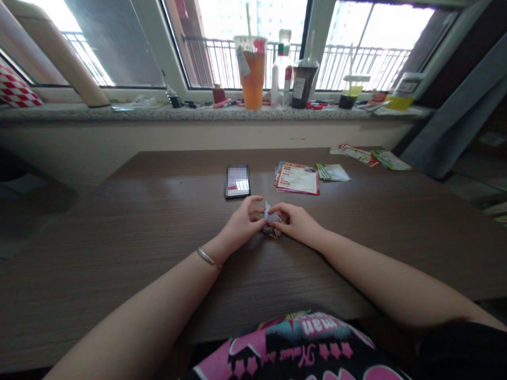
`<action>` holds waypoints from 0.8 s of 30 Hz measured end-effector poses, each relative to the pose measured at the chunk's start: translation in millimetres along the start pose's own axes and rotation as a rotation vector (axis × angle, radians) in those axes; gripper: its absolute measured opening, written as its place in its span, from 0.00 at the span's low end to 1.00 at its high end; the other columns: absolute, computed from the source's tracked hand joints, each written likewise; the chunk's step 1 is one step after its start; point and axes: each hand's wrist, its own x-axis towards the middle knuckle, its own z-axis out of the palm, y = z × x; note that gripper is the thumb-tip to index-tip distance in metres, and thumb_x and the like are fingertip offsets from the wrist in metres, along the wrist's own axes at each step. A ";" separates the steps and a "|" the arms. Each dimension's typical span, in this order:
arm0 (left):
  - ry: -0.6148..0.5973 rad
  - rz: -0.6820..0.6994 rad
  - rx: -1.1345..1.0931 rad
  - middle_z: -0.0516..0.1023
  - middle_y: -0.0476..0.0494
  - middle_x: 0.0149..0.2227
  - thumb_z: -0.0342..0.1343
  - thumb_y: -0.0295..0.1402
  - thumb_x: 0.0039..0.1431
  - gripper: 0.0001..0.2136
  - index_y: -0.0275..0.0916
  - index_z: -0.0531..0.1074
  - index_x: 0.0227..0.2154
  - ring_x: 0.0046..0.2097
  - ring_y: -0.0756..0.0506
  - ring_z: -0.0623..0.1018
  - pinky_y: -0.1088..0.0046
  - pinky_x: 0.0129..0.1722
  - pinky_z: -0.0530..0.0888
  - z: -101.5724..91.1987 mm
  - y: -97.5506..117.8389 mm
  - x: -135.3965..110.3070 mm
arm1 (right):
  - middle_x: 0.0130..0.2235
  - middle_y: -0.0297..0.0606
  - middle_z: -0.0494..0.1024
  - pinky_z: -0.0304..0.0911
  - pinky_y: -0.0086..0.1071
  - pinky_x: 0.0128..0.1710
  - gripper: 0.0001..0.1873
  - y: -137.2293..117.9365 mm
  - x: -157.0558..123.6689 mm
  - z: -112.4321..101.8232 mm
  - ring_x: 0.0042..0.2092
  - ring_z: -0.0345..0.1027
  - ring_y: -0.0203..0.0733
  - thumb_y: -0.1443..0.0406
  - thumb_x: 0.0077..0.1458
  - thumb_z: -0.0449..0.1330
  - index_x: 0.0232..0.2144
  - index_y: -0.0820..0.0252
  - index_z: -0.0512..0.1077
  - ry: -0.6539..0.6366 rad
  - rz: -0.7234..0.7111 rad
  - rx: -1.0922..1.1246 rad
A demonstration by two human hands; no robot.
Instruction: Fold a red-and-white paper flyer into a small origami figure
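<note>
A small piece of folded paper [273,217], pale on top with a coloured printed side below, is held between my hands over the middle of the table. My left hand [244,219] has its thumb and fingers closed at the paper's left edge. On the right side, my right hand [295,221] pinches the paper between thumb and fingers. Part of the paper is hidden behind the fingers. Just beyond my left hand lies a phone [237,182] with a lit, blurred screen.
Beyond my right hand lies a stack of printed sheets [298,178], with green cards [333,172] beside it and more leaflets [358,153] at the table's back right. On the windowsill [214,113] stand an orange drink cup [253,79], a dark cup [304,84] and bottles.
</note>
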 end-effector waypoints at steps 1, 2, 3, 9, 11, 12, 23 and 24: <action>-0.017 0.023 0.012 0.76 0.42 0.42 0.61 0.27 0.46 0.25 0.39 0.59 0.47 0.32 0.51 0.79 0.75 0.33 0.75 0.8 -0.6 -0.8 | 0.25 0.27 0.72 0.56 0.25 0.27 0.15 0.8 0.1 0.2 0.25 0.61 0.31 0.65 0.50 0.63 0.42 0.58 0.73 0.008 0.017 -0.019; -0.035 0.050 0.039 0.75 0.41 0.43 0.61 0.26 0.47 0.24 0.39 0.59 0.47 0.33 0.51 0.79 0.74 0.34 0.75 1.5 -1.1 -1.7 | 0.25 0.27 0.72 0.55 0.25 0.27 0.15 1.7 0.1 0.5 0.24 0.61 0.31 0.64 0.50 0.64 0.42 0.58 0.73 0.016 0.031 -0.039; -0.053 0.077 0.087 0.75 0.40 0.44 0.60 0.26 0.47 0.23 0.39 0.60 0.47 0.33 0.50 0.78 0.73 0.35 0.75 1.9 -1.4 -2.6 | 0.25 0.27 0.72 0.55 0.25 0.26 0.15 2.7 0.1 0.8 0.24 0.62 0.31 0.63 0.49 0.64 0.42 0.57 0.73 0.027 0.042 -0.060; -0.078 0.372 0.713 0.75 0.38 0.47 0.59 0.27 0.52 0.08 0.38 0.74 0.36 0.49 0.41 0.75 0.60 0.51 0.71 -2.2 0.2 -3.8 | 0.27 0.30 0.74 0.55 0.27 0.28 0.17 10.1 3.0 0.6 0.28 0.64 0.34 0.60 0.49 0.64 0.42 0.57 0.75 0.070 0.051 -0.201; -0.110 0.439 0.813 0.76 0.38 0.45 0.57 0.27 0.54 0.05 0.38 0.76 0.33 0.48 0.41 0.75 0.62 0.51 0.71 -4.4 1.2 -3.4 | 0.28 0.32 0.74 0.56 0.28 0.30 0.17 12.8 5.0 -0.7 0.30 0.65 0.36 0.59 0.50 0.64 0.43 0.56 0.76 0.056 0.025 -0.255; -0.130 0.448 0.848 0.77 0.39 0.43 0.57 0.27 0.55 0.05 0.39 0.77 0.32 0.45 0.42 0.76 0.63 0.49 0.72 -5.1 1.9 -3.4 | 0.28 0.33 0.74 0.57 0.29 0.31 0.17 14.2 5.9 -1.3 0.31 0.66 0.37 0.59 0.50 0.64 0.43 0.56 0.76 0.046 0.009 -0.282; -0.203 0.457 1.021 0.80 0.41 0.43 0.54 0.26 0.58 0.09 0.41 0.79 0.36 0.44 0.42 0.77 0.64 0.49 0.72 -4.9 10.2 -10.4 | 0.37 0.44 0.76 0.60 0.36 0.39 0.21 11.0 7.8 -2.1 0.39 0.68 0.46 0.56 0.58 0.56 0.52 0.54 0.73 0.006 -0.129 -0.634; -0.208 0.465 1.009 0.80 0.41 0.43 0.54 0.27 0.58 0.09 0.41 0.79 0.36 0.45 0.42 0.77 0.64 0.50 0.71 -5.9 9.4 -10.1 | 0.37 0.45 0.76 0.60 0.37 0.40 0.22 9.1 8.1 -2.4 0.40 0.68 0.47 0.57 0.58 0.56 0.53 0.55 0.72 -0.007 -0.135 -0.661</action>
